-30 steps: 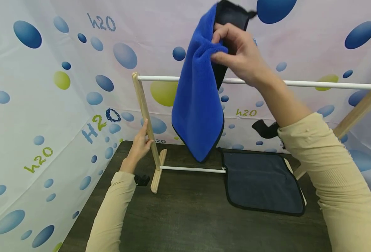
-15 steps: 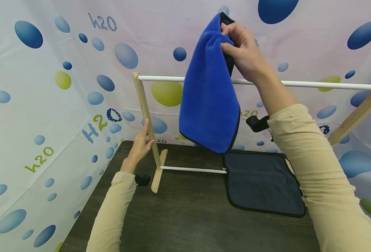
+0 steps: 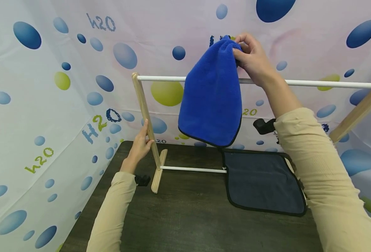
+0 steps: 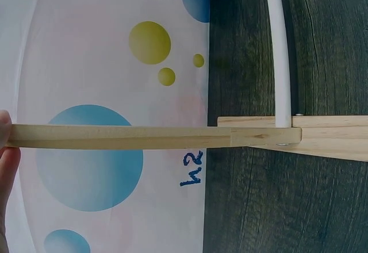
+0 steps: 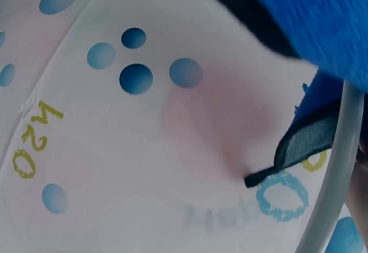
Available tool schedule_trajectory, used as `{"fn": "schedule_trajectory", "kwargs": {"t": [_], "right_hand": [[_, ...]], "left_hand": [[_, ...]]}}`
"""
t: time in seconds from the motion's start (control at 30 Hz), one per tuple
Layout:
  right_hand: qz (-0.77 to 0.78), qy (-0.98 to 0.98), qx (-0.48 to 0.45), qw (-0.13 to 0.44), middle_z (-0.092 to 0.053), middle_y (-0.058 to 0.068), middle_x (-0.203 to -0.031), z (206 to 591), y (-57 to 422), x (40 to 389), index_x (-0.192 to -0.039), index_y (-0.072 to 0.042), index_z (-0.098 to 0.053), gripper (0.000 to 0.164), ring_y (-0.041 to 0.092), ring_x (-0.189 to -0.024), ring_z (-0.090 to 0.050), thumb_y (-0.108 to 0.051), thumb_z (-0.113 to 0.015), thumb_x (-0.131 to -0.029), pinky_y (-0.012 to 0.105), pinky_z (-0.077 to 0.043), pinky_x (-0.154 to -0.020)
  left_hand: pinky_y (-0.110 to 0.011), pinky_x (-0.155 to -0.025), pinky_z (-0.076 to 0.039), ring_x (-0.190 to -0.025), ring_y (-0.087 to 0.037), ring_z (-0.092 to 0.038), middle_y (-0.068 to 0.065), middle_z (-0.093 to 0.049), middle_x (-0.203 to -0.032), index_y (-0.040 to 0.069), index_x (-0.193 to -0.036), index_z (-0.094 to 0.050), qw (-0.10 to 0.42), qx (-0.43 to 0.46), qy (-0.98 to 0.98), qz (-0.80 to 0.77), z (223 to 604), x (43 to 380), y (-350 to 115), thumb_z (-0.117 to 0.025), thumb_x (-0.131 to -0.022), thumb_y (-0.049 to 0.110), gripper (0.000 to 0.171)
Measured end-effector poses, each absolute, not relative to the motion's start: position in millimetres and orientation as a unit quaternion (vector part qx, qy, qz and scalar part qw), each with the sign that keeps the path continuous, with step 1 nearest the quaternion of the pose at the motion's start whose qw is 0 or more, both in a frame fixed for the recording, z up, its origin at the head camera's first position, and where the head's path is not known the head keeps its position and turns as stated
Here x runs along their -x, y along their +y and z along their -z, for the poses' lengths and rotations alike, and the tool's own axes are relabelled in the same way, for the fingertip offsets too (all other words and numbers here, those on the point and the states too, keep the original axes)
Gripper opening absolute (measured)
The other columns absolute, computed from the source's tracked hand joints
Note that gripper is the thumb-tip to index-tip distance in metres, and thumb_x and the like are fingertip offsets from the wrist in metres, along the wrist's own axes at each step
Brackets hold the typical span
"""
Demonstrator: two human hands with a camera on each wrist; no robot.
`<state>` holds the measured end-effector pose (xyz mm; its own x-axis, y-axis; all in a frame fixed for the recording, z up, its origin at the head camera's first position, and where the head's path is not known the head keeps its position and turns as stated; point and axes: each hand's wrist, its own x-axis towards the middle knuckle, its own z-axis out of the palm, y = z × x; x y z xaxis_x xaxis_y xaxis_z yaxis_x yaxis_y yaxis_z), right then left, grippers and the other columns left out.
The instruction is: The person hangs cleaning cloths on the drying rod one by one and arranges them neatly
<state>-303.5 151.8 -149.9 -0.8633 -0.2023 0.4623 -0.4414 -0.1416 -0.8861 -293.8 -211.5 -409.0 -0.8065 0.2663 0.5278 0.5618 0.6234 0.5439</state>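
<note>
A blue plush towel (image 3: 212,98) with dark edging hangs from my right hand (image 3: 256,59), which pinches its gathered top above the rack's white upper rail (image 3: 330,84). The towel's front covers part of that rail in the head view. Seen from the right wrist, a corner with a grey underside and a black loop (image 5: 261,176) lies beyond the rail. My left hand (image 3: 138,145) grips the left wooden post (image 3: 144,105) of the rack between thumb and fingers; only fingers (image 4: 7,178) show at the left wrist view's edge.
A dark grey cloth (image 3: 264,182) with black edging hangs over the right part of the lower rail (image 3: 191,169). The wooden foot (image 3: 158,171) stands on a dark table (image 3: 185,217). A spotted curtain (image 3: 62,133) closes off the back and sides.
My right hand has come down and a little to the right with the towel, whose top is now just above the upper rail. My left hand stays on the post.
</note>
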Motion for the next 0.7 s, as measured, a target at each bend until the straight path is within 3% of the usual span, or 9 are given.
{"fn": "schedule_trajectory", "kwargs": {"t": [0.33, 0.7], "right_hand": [[-0.724, -0.654, -0.214, 0.047, -0.055, 0.006, -0.082, 155.4, 161.6, 301.2, -0.090, -0.008, -0.048, 0.011, 0.014, -0.059, -0.052, -0.003, -0.057, -0.088, 0.020, -0.046, -0.052], [-0.736, -0.646, -0.197, 0.042, -0.054, 0.005, -0.080, 156.2, 157.7, 301.8, -0.091, -0.009, -0.047, 0.011, 0.013, -0.057, -0.051, -0.005, -0.057, -0.088, 0.020, -0.045, -0.048]], "left_hand": [[-0.043, -0.071, -0.053, -0.108, -0.044, -0.050, -0.031, -0.033, -0.135, 0.006, -0.147, -0.006, 0.191, 0.224, -0.883, 0.367, 407.0, 293.1, -215.6, -0.056, -0.079, -0.019, 0.088], [-0.044, -0.073, -0.052, -0.108, -0.044, -0.050, -0.030, -0.034, -0.135, 0.003, -0.146, -0.009, 0.222, 0.221, -0.878, 0.361, 407.1, 292.3, -215.1, -0.056, -0.079, -0.018, 0.085]]}}
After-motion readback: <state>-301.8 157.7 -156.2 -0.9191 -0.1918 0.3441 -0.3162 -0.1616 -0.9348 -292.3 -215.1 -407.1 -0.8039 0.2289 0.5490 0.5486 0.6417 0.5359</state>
